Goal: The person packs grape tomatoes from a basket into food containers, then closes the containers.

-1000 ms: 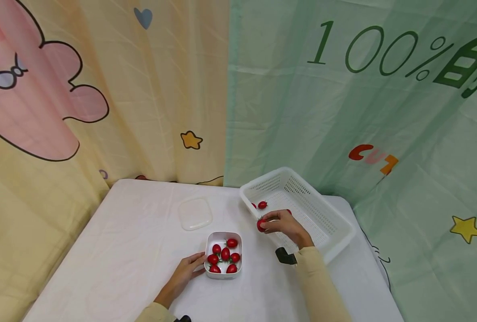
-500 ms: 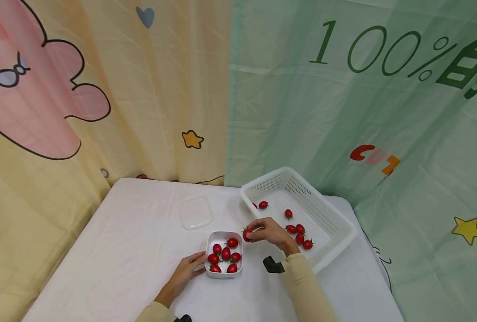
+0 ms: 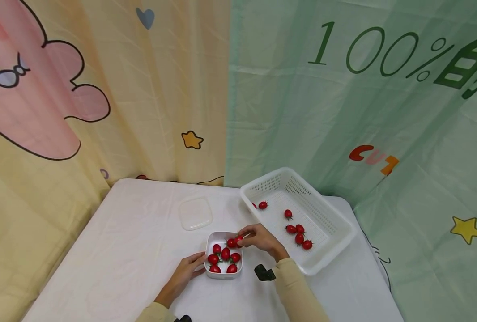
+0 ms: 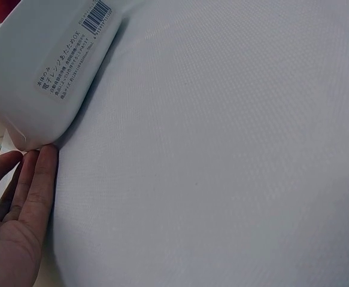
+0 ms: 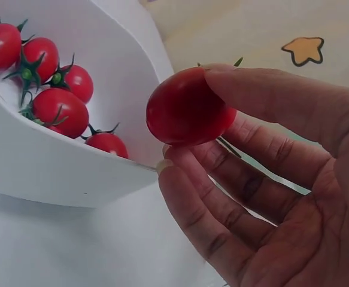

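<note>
My right hand (image 3: 260, 238) pinches a red cherry tomato (image 5: 186, 110) between thumb and fingers. It holds the tomato at the upper right rim of a small white square container (image 3: 223, 276). Several cherry tomatoes (image 5: 60, 112) with green stems lie inside that container. At the container's left side rests my left hand (image 3: 185, 273). In the left wrist view its straight fingertips (image 4: 46, 156) touch the container's lower corner, beside a printed label (image 4: 75, 57) on the wall.
A white perforated basket (image 3: 331, 223) stands at the right, with several cherry tomatoes (image 3: 299, 239) spread over its bottom. Behind the container a clear square lid (image 3: 195, 213) lies on the white table (image 3: 142, 232). Printed curtains (image 3: 162, 89) hang behind the table.
My right hand has carried the cherry tomato left and toward me, from the basket's near edge to the small container's rim. The left hand has stayed in place.
</note>
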Tool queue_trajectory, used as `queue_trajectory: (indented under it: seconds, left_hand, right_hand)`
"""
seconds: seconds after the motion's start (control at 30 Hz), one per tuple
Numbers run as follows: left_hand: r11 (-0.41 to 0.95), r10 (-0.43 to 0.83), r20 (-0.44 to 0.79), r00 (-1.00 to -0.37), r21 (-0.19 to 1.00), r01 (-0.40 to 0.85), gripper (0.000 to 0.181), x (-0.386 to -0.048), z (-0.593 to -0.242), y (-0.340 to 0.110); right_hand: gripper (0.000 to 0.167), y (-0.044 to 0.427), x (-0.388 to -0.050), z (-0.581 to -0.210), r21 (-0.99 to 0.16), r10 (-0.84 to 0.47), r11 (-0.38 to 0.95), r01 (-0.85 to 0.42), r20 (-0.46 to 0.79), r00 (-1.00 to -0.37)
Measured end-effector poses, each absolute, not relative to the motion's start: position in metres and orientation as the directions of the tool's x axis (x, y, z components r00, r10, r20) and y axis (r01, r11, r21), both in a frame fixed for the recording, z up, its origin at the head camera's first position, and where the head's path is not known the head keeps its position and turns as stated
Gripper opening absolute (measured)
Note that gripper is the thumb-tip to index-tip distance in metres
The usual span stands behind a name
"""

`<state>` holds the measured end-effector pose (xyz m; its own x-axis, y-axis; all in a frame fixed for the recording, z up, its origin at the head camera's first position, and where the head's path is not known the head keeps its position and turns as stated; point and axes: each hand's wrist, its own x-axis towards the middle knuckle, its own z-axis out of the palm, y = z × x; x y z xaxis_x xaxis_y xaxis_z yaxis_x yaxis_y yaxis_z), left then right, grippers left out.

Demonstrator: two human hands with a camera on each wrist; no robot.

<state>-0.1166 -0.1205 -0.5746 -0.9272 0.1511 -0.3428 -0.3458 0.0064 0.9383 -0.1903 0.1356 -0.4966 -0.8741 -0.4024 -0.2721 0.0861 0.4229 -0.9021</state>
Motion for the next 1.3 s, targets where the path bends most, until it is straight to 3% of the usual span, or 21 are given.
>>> queue_trajectory:
  seconds: [0.67, 1.13, 1.3]
  left_hand:
    - [0.021, 0.145, -0.361, -0.921, 0.932, -0.362, 0.062, -0.117, -0.577, -0.121]
    - [0.012, 0.136, -0.351, -0.926, 0.936, -0.353, 0.060, -0.119, -0.576, -0.121]
    - [0.011, 0.144, -0.346, -0.927, 0.937, -0.348, 0.060, -0.117, -0.575, -0.120]
  right_hand:
    - [0.027, 0.138, -0.188, -0.494, -0.895, -0.396, 0.444, 0.036, -0.232, -0.889]
    - [0.035, 0.189, -0.200, -0.464, -0.950, -0.340, 0.311, 0.020, -0.131, -0.931]
    - [0.034, 0.216, -0.210, -0.464, -0.949, -0.287, 0.307, 0.072, -0.164, -0.944]
